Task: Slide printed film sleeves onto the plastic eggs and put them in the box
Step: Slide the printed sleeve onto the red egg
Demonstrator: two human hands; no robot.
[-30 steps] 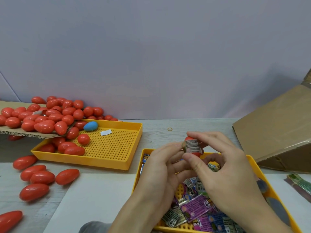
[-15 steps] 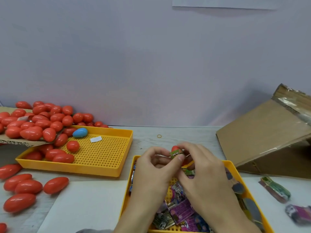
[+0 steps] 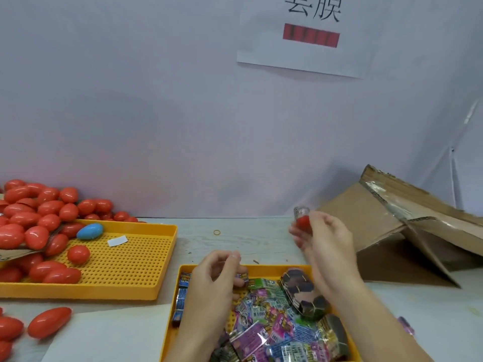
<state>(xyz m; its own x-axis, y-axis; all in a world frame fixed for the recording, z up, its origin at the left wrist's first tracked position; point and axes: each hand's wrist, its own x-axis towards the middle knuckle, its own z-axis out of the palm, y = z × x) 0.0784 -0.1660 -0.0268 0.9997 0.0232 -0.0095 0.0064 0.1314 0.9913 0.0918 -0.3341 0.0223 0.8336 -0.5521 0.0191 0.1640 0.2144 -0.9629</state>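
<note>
**Inspector:** Sleeved egg [image 3: 303, 222], red, is gripped in the right hand [image 3: 324, 241], raised above the worktop [image 3: 251, 239] between the sleeve tray [image 3: 274, 269] and the cardboard box [image 3: 366, 220]. Film stands clear of the egg's upper end; the image is blurred, so I cannot tell whether the sleeve is fully seated.

**Assistant:** And the left hand [image 3: 214, 278]?

**Inspector:** Over the tray's near-left corner, fingers loosely curled above the loose printed sleeves [image 3: 264, 317]. Whether it pinches one I cannot tell.

**Assistant:** Advice for the step?

**Inspector:** In my judgement, carry the egg right to the box opening and let go low inside, holding by the body so the film does not slip off. The left hand could pick a single sleeve meanwhile.

**Assistant:** Any writing?

**Inspector:** Wall notice [image 3: 305, 35] shows large Chinese characters, cropped at the top; the right one looks like 膜, over a red, obscured bar. Sleeve print is too small to read. Unsleeved red eggs [image 3: 39, 218], one blue egg [image 3: 90, 231], fill the left tray [image 3: 146, 291].
</note>
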